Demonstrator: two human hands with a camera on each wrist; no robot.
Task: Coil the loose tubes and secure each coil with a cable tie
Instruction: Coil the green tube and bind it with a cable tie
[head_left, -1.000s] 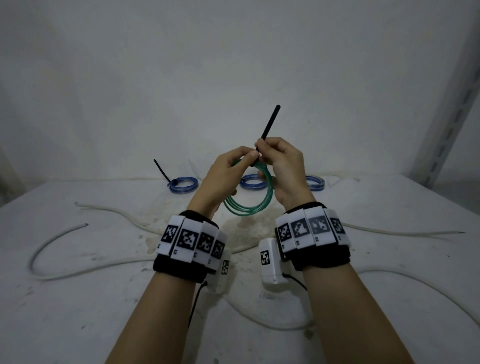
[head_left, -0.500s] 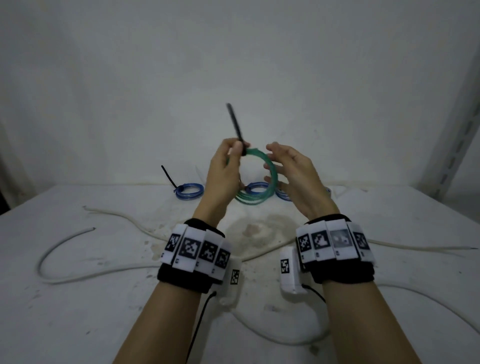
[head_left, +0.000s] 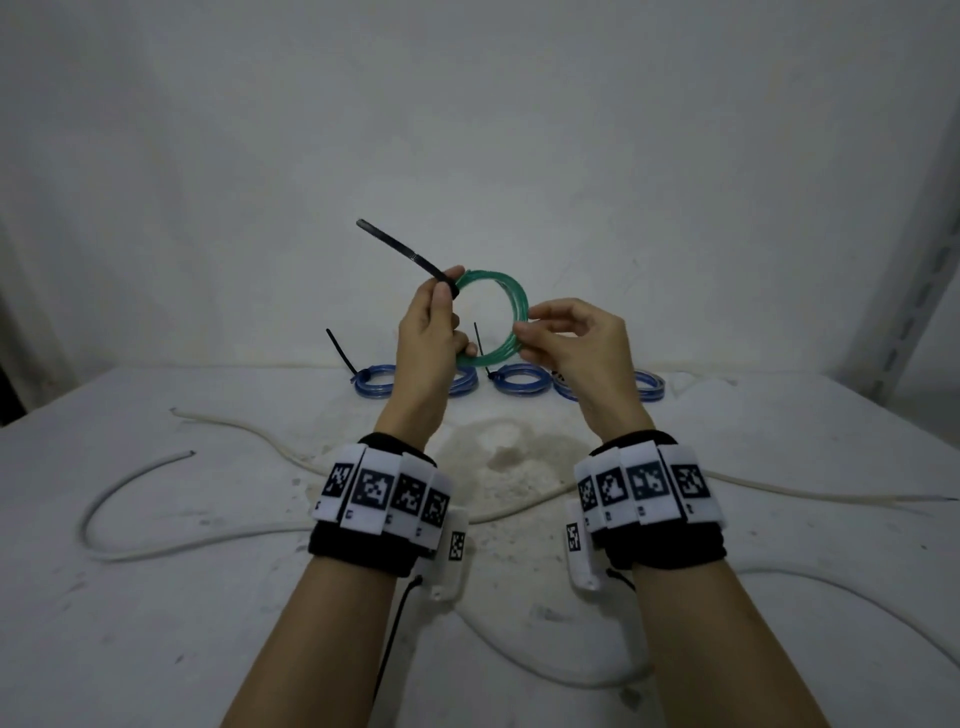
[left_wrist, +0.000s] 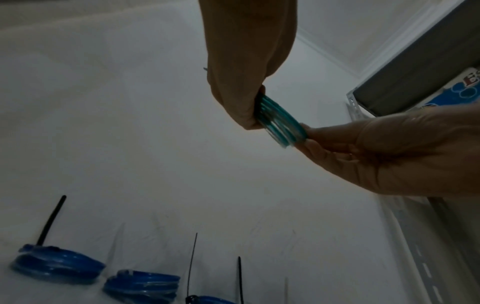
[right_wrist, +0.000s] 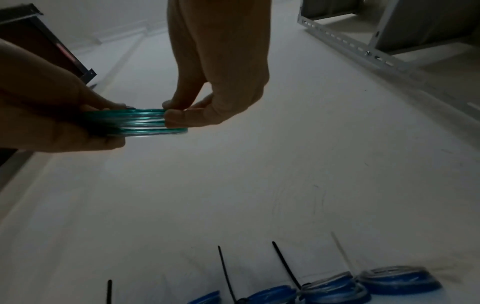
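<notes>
A green tube coil is held upright in the air above the table. My left hand pinches its upper left side, where a black cable tie wraps it. The tie's tail sticks up and to the left. My right hand pinches the coil's right side between thumb and fingertips. In the left wrist view the green tube coil shows edge-on between both hands. The right wrist view shows the green tube coil as several stacked loops, my right hand's fingertips on its edge.
Several blue tube coils tied with black cable ties lie in a row at the back of the white table. Loose white tubes snake across the table on both sides. A metal rack upright stands at the right.
The coil rose and turned to face me. The tie's tail swung from up-right to up-left. My right hand left the tie and now pinches the coil's right side.
</notes>
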